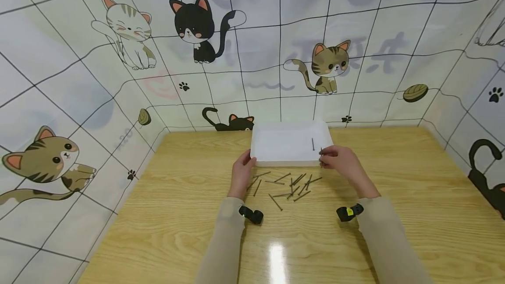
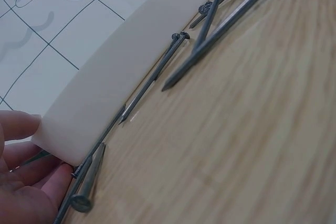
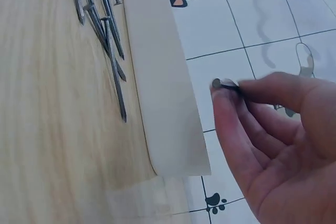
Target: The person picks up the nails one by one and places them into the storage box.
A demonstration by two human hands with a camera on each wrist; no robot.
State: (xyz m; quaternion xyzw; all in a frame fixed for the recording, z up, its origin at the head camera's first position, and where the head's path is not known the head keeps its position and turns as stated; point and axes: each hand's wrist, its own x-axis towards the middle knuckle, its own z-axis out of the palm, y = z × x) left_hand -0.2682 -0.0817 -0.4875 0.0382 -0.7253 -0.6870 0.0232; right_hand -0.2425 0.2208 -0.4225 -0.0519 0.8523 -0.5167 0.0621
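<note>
One nail (image 3: 216,83), partly hidden, is pinched by right fingers (image 3: 227,121); left fingers (image 2: 18,125) grip the white tray (image 2: 100,72).

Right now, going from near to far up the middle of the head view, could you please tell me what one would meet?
Glare on the table → loose nails → tray → wall.

1. Your head camera looks forward and down from above, farthest off, the white tray (image 1: 289,141) near centre.
2. Your left-wrist camera sits close, its view tilted, your left hand (image 2: 26,198) at lower left.
3. Your right-wrist camera, also close, faces your right hand (image 3: 286,150) at frame right.
4. All three share tray and nails (image 3: 115,69).
</note>
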